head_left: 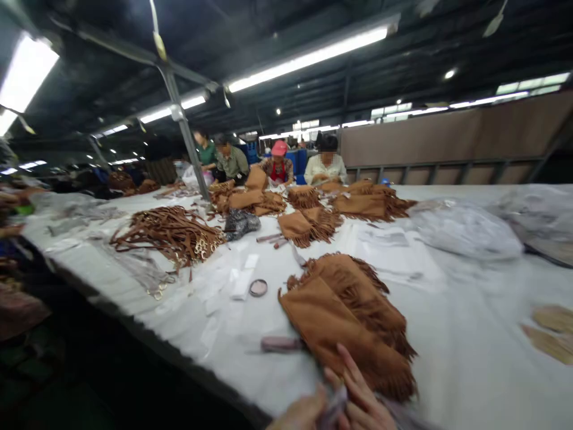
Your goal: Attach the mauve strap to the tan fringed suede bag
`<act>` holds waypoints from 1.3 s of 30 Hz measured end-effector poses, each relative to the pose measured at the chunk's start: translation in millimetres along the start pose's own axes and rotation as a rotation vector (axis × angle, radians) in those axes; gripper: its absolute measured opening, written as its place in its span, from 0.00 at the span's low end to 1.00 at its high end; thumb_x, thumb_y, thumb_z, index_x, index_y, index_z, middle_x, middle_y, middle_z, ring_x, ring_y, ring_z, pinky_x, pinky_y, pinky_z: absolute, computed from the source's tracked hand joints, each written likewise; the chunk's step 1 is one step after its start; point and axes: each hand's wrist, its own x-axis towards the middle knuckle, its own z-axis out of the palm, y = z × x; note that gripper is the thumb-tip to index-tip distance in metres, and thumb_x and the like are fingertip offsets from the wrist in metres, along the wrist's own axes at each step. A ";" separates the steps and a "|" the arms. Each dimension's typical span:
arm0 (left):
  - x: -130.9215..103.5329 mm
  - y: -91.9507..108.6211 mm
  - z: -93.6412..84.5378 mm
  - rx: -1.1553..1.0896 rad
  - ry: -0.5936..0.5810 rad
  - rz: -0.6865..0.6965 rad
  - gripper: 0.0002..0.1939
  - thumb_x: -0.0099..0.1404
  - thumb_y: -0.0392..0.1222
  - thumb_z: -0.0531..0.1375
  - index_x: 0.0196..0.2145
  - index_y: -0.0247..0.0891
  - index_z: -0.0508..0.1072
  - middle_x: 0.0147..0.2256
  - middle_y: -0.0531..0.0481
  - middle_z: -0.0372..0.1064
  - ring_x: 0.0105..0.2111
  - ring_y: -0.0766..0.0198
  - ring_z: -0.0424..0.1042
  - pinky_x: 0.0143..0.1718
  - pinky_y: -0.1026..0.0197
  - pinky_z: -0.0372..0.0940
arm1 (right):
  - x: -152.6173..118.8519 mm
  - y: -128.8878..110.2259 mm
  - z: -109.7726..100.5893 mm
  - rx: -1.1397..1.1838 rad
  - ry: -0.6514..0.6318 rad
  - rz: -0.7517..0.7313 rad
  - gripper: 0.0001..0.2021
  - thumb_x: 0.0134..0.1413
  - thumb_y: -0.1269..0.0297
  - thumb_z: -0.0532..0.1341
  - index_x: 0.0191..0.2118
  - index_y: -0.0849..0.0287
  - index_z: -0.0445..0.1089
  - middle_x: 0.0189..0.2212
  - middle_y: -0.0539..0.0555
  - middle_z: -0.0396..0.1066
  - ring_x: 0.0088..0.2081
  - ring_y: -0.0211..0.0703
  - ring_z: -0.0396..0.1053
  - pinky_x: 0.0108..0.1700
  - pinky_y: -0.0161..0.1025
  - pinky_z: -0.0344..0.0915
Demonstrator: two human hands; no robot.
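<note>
1. The left hand [298, 415] is cut off by the bottom edge — only its knuckles and upper part show, smeared by motion.
2. The right hand [364, 397] is likewise cropped at the wrist; its fingers [353, 367] rest on the nearest brown fringed piece [344, 316].
3. Something pale and greyish [333, 409] sits between the two hands — possibly a strip of film, too blurred to tell.
4. Tan shapes [553, 331] at the worktop's [470, 358] right are cut by the frame edge.
5. A small pinkish tool [280, 343] is too smeared to identify.
</note>
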 end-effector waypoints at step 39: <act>-28.6 -56.2 -16.8 0.468 0.344 0.227 0.23 0.57 0.63 0.59 0.26 0.39 0.64 0.20 0.52 0.71 0.20 0.63 0.70 0.23 0.64 0.61 | -13.2 16.7 7.6 -0.099 0.397 0.045 0.30 0.51 0.55 0.64 0.58 0.48 0.56 0.25 0.47 0.71 0.12 0.20 0.43 0.13 0.21 0.40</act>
